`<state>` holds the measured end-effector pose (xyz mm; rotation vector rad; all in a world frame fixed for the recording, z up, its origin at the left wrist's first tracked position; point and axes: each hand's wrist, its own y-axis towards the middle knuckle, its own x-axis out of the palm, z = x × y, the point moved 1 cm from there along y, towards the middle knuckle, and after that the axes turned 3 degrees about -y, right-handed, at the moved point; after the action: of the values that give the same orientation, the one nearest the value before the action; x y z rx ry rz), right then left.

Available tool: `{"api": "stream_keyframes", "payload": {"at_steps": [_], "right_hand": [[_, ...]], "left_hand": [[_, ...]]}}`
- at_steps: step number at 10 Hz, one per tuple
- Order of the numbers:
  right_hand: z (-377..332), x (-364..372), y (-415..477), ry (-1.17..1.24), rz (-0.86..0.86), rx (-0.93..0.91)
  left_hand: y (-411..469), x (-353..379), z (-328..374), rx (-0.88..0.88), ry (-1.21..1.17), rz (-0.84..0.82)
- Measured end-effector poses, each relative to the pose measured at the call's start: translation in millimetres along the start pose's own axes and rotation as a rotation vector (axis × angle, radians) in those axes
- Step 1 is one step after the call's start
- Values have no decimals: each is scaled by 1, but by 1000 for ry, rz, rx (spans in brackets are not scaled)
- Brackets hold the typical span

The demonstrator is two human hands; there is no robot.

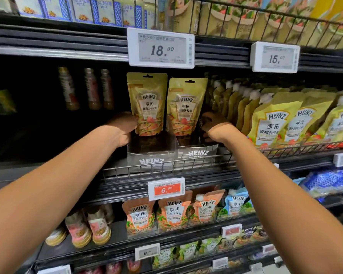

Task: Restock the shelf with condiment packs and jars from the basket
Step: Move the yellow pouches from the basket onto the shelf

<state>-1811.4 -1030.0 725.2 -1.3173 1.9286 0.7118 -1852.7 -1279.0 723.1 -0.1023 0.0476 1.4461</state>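
My left hand (123, 129) is curled on the lower left edge of the left gold Heinz pouch (148, 103), which stands upright in a clear Heinz tray (151, 158) on the shelf (210, 180). My right hand (213, 125) sits just beside the right gold Heinz pouch (185, 107), at its lower right edge. Its fingers are in shadow, so I cannot tell whether they grip. The two pouches stand side by side between my hands.

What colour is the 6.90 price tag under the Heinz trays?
The 6.90 price tag is orange-red with white digits, framed white; head view.
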Motion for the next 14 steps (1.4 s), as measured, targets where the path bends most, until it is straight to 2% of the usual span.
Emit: {"api": "stream_keyframes", "payload": {"at_steps": [1, 3, 4, 5, 6, 7, 8, 10, 12, 14], "right_hand": [[0, 2, 5, 28, -16, 12], [-1, 7, 5, 41, -54, -4], [-7, 5, 1, -152, 31, -3], [-15, 1, -15, -211, 96, 1], [-17, 1, -37, -117, 173, -108], [-23, 4, -55, 45, 292, -296], [-36, 6, -75, 189, 267, -504], [-51, 18, -115, 388, 125, -723], [-73, 48, -167, 579, -111, -806], [-106, 112, -229, 714, -441, -778]], "left_hand": [[1, 3, -1, -43, -78, -1], [-3, 1, -3, -84, -67, 3], [-7, -1, 0, -127, -70, 34], [-7, -9, 3, -95, -80, 127], [-17, -15, 5, -38, -161, 224], [-38, -16, 2, 75, -307, 315], [-64, -15, -4, 173, -406, 384], [-125, -18, -20, 340, -289, 491], [-196, -37, -43, 282, -306, 483], [-266, -90, -86, 230, -298, 655]]}}
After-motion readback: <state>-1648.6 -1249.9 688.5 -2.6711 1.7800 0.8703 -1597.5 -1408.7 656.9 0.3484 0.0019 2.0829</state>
